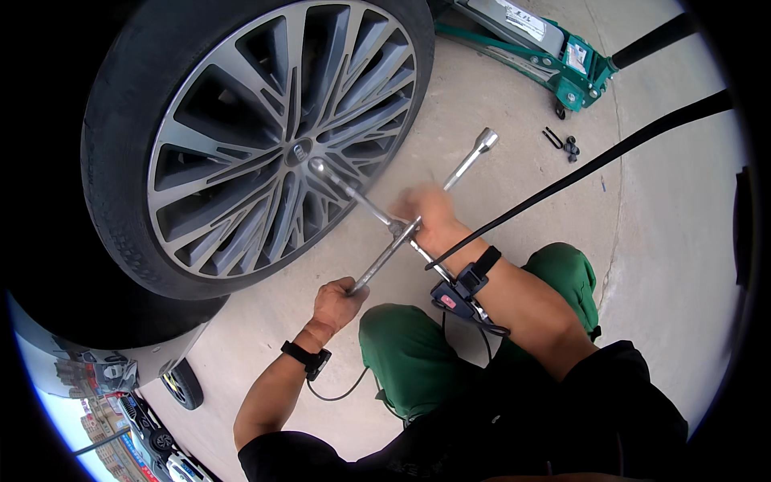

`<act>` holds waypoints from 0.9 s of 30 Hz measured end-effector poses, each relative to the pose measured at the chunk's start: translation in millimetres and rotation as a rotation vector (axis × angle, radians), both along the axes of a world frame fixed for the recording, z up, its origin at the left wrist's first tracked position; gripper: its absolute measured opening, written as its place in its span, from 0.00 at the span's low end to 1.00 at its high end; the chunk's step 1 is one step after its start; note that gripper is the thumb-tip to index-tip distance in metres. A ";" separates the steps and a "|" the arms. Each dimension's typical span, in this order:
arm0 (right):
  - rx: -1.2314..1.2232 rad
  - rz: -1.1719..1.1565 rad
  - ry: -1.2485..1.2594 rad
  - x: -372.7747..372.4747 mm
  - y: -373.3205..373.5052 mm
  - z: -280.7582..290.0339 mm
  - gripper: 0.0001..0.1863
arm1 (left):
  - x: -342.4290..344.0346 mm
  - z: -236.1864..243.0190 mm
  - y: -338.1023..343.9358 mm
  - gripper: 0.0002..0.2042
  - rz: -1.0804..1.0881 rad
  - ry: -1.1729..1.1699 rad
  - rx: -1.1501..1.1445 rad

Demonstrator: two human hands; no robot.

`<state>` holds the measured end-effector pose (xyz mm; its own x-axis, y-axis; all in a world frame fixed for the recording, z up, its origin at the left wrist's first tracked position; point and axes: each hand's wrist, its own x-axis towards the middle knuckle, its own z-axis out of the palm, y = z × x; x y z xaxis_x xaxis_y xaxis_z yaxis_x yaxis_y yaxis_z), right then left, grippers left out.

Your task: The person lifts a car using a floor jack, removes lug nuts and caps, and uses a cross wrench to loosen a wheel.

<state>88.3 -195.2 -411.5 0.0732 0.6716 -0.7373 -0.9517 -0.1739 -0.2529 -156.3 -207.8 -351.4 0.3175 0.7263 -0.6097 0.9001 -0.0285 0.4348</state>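
A silver four-way lug wrench point(385, 262) is held out in front of the car wheel point(241, 153). One of its sockets is against the wheel near the centre cap point(299, 151). My left hand point(337, 304) is closed round the end of the wrench's lower-left arm. At the wrench's crossing is my right hand point(430, 210), its fingers smeared by motion, so I cannot tell whether they grip. Another socket points up and right past that hand. The fourth arm runs back beneath my right forearm.
A green floor jack point(562, 64) with a black handle point(654, 42) stands at the upper right. Several small dark caps point(571, 148) and a thin U-shaped clip point(552, 138) lie on the concrete. A black strap point(586, 169) crosses the right side. Cables hang near my knees.
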 end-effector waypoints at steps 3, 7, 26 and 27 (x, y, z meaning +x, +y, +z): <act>-0.152 -0.142 -0.297 19.2 3.8 43.8 0.06 | -3.5 9.3 -1.2 0.18 -0.119 -0.038 0.085; -0.203 -0.306 -0.270 76.1 13.8 42.6 0.18 | -15.7 4.0 0.3 0.20 -0.234 -0.049 0.223; -0.278 -0.319 -0.380 124.0 28.1 55.7 0.11 | -30.8 -19.0 -1.8 0.15 -0.227 -0.172 0.308; -0.247 -0.308 -0.355 124.6 30.1 56.0 0.09 | -28.7 -20.5 -0.1 0.15 -0.220 -0.176 0.308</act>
<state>212.9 -165.1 -355.5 0.5132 0.3895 -0.7648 -0.8316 0.0052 -0.5554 -185.0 -207.9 -372.0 0.5651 0.7695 -0.2974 0.7709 -0.3642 0.5226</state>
